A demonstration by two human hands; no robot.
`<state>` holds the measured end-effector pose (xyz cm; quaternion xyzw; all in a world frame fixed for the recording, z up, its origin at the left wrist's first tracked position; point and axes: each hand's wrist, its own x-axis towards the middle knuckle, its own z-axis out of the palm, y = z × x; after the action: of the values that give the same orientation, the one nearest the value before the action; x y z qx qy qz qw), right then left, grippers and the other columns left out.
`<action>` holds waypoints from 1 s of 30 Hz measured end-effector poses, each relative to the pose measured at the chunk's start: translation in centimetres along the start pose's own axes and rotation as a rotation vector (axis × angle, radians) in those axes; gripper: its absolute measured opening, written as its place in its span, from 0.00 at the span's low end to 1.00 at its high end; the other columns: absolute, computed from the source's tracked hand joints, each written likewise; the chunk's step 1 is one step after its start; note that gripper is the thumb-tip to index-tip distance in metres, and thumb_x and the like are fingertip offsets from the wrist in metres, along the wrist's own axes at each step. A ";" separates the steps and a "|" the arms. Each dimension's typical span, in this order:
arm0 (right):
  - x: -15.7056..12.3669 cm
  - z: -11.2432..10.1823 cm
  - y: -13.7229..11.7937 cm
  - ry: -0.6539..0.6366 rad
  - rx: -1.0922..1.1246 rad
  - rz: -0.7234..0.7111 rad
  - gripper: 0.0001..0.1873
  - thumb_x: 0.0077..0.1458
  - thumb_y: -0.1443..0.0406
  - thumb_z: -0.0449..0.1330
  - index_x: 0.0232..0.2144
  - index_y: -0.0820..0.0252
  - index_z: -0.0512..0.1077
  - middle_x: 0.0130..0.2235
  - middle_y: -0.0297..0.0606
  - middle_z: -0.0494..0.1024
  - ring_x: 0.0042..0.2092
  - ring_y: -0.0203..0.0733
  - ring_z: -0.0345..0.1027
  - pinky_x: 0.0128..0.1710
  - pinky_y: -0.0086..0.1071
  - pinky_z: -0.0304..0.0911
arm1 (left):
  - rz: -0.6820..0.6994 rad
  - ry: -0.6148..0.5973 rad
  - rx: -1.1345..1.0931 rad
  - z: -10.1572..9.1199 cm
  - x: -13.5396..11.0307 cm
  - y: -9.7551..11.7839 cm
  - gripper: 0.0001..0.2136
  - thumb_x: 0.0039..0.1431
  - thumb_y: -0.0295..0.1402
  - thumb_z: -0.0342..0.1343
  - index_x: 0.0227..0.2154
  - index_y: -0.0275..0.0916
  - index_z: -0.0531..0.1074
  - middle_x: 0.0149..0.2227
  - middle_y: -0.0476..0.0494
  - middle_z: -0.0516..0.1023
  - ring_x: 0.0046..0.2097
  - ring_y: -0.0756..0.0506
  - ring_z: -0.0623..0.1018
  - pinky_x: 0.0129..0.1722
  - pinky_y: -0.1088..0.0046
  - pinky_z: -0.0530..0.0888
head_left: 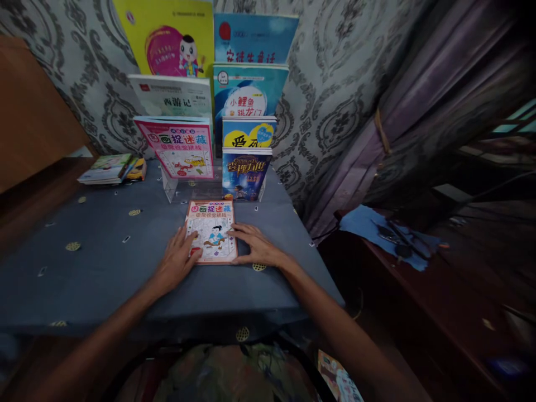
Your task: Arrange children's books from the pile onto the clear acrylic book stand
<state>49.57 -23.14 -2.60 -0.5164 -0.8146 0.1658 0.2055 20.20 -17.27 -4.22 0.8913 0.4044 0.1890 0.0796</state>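
A picture book (pixel 215 244) with an orange-red border, Chinese lettering and a drawn figure in blue lies face up on the cloth-covered table. My left hand (pixel 178 258) grips its left side, thumb and fingertips over the cover's edge. At the opposite side, my right hand (pixel 256 245) has its fingertips on the right edge and its thumb by the lower right corner. Just behind the book stands a clear display rack (pixel 169 187) with books in two columns. A pink-bordered book (pixel 182 153) and a dark blue book (pixel 244 173) fill its lowest front places.
Several books (pixel 108 168) lie stacked at the table's back left. Patterned wallpaper (pixel 330 106) rises behind the rack. A purple curtain (pixel 355 151) hangs at the right. A blue cloth (pixel 377 231) with dark items lies on a lower surface. Another book (pixel 337 377) shows below the table.
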 end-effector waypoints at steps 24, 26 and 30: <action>-4.4 2.7 -7.4 -0.019 -0.164 -0.116 0.35 0.67 0.57 0.55 0.70 0.61 0.50 0.70 0.51 0.57 0.72 0.48 0.46 0.71 0.53 0.45 | -0.013 -0.074 0.219 -0.3 0.3 0.8 0.25 0.71 0.42 0.41 0.64 0.34 0.60 0.69 0.28 0.57 0.71 0.33 0.57 0.66 0.45 0.58; -5.1 2.7 -7.6 -0.025 -0.168 -0.080 0.36 0.67 0.56 0.55 0.70 0.60 0.49 0.70 0.51 0.56 0.72 0.49 0.46 0.71 0.55 0.45 | -0.010 -0.077 0.229 -0.4 0.3 0.8 0.25 0.71 0.41 0.41 0.64 0.34 0.60 0.69 0.28 0.58 0.70 0.33 0.57 0.66 0.45 0.57; -6.2 2.6 -7.7 -0.020 -0.163 -0.026 0.37 0.67 0.57 0.56 0.71 0.58 0.48 0.70 0.49 0.55 0.72 0.49 0.45 0.70 0.56 0.44 | -0.011 -0.096 0.239 -0.5 0.2 0.9 0.25 0.71 0.41 0.40 0.65 0.33 0.60 0.69 0.28 0.57 0.71 0.34 0.57 0.66 0.45 0.58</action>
<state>44.64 -32.11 -2.10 -0.5189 -0.8342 0.1012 0.1568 20.77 -17.71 -3.39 0.9001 0.4249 0.0960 -0.0070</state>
